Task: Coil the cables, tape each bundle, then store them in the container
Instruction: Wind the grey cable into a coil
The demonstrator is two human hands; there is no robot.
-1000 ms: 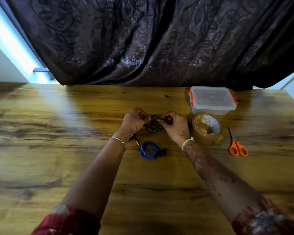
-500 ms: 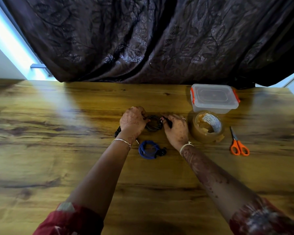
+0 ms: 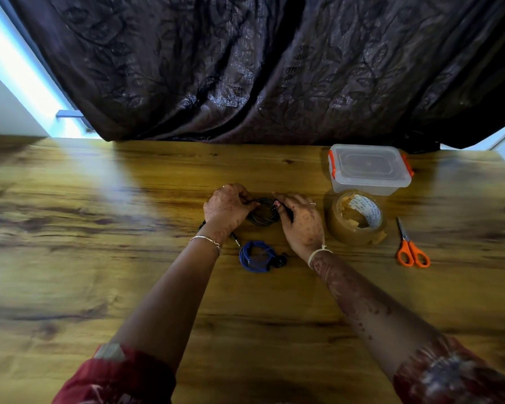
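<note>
Head camera looks down at a brown wooden table [image 3: 99,258]. Nearest, at 6 o'clock in the picture, are two red sleeves [image 3: 114,377] and two bare arms reaching forward. A little farther lies the blue cable [image 3: 255,256]. It is wound into a small ring and lies flat, just on the near side of the hands.

Next come the hands, with the black cable [image 3: 263,217] between them. It is a round ring of loops, on the table or just over it; I cannot tell which. The left hand [image 3: 226,209] has its fingers curled round the ring's 9 o'clock side. The right hand [image 3: 302,225] pinches the 3 o'clock side with thumb and fingertip. A loose plug end [image 3: 236,239] pokes out by the left wrist, toward 6 o'clock.

I think this ring needs tape next. The tape roll [image 3: 357,218] sits at 3 o'clock from the ring, just beside the right hand, so the right hand is the nearer one. The left hand would have to hold the loops so they do not spring open.

The orange scissors [image 3: 410,246] lie past the tape, also at 3 o'clock. The container [image 3: 369,170], with its lid on, sits at 1 o'clock. Behind the table hangs a dark curtain [image 3: 245,68], with a bright strip of light at 10 o'clock.
</note>
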